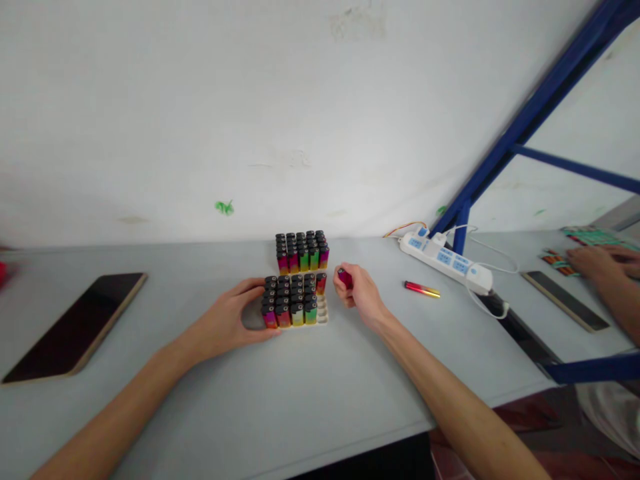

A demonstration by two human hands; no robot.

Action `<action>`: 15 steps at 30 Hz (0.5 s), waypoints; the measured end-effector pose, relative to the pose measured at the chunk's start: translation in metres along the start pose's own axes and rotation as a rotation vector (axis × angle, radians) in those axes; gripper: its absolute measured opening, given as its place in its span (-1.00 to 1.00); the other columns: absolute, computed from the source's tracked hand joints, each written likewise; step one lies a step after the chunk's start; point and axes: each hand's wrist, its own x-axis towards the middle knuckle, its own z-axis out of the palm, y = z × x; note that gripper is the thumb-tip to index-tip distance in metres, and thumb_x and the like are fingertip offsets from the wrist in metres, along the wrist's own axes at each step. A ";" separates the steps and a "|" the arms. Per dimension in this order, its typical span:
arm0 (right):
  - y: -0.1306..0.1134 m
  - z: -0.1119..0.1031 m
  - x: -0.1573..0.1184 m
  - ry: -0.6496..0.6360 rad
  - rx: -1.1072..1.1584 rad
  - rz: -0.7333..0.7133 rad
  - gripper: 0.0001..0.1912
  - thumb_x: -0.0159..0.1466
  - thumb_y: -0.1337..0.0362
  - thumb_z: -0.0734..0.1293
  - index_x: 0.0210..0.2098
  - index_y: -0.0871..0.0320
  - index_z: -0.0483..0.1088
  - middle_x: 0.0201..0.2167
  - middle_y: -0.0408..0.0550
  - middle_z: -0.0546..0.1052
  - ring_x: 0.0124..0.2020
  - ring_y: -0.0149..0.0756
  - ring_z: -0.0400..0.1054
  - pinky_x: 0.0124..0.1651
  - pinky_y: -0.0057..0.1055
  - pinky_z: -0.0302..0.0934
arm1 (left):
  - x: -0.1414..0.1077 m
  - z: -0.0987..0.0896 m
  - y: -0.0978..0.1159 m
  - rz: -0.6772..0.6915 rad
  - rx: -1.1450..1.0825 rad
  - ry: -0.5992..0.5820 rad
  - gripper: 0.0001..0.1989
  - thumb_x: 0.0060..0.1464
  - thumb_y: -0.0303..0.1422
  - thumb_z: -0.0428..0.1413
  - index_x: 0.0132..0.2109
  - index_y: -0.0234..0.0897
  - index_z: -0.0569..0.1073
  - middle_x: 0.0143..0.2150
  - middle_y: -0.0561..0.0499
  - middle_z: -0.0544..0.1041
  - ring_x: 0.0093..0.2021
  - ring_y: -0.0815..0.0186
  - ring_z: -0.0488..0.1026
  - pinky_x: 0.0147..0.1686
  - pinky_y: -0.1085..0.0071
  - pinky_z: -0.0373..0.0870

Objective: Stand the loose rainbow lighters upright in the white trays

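The left hand [235,319] rests on the grey table [310,393] with its fingers loosely open, cupped against the left side of the near tray [323,319] and touching it — thumb at the front corner, fingertips at the back corner. This pale tray holds rows of upright lighters [293,300], black caps up and bodies in red, orange, yellow and green; a few sockets along its right edge are bare. The right hand [357,293] sits just at 3 o'clock of that tray, closed around a single red lighter [345,277] pinched between thumb and fingers, the lighter held just beside the tray's right back corner.

At 12 o'clock of the near tray, a little apart, stands a second block of lighters [302,251], fully packed. At 3 o'clock of the right hand lies a red-and-yellow stick [422,289], and beyond it a white power strip [445,260]. A dark phone [75,323] lies at 9 o'clock, well apart. At the far right another person's hand [597,261] rests near a second phone [565,300].
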 end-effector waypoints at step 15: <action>0.004 -0.019 -0.004 -0.020 -0.069 -0.208 -0.15 0.54 -0.71 0.40 -0.09 -0.02 0.57 -0.32 -0.18 0.46 -0.37 -0.22 0.32 -0.25 -0.24 0.32 | 0.001 -0.001 0.008 -0.030 -0.020 0.000 -0.30 0.24 0.19 0.53 0.32 -0.17 0.81 0.55 -0.26 0.80 0.48 -0.34 0.78 0.68 -0.13 0.66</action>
